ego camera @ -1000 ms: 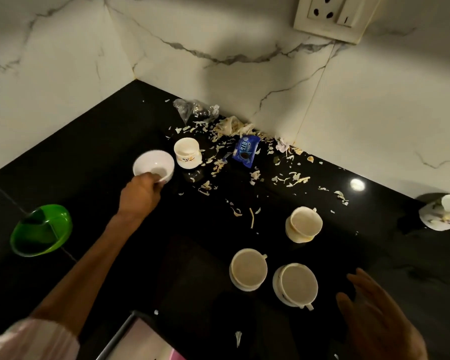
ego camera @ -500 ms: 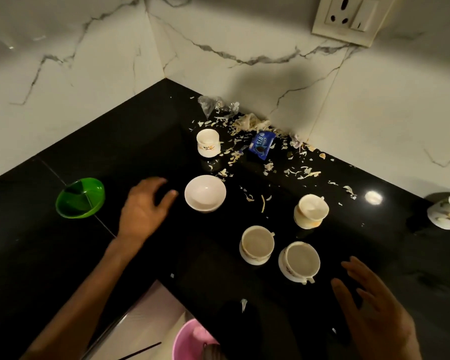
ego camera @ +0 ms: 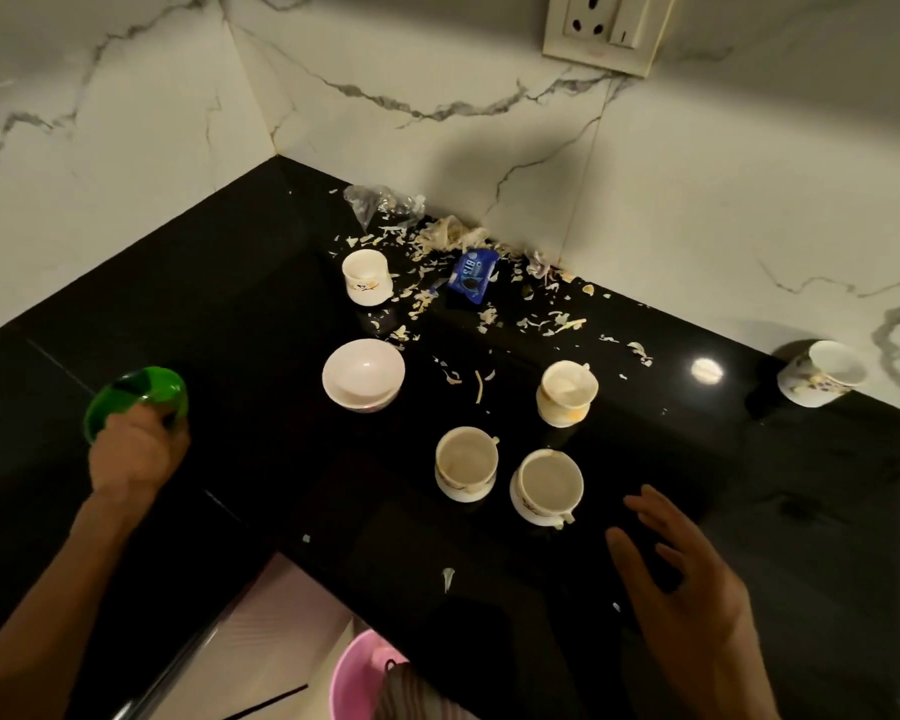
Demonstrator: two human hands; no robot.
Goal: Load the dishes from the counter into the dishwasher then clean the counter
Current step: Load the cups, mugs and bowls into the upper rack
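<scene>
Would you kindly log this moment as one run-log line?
left hand: grips green bowl | right hand: open above counter | white bowl: on counter

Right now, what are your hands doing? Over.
Left hand grips green bowl. Right hand open above counter. White bowl, cups untouched. Scraps litter corner.

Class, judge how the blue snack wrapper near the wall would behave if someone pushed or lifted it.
The blue snack wrapper looks crumpled and thin, so it is probably floppy and very light. Lying among dry scraps on the glossy black counter, it would likely slide easily when pushed.
</scene>
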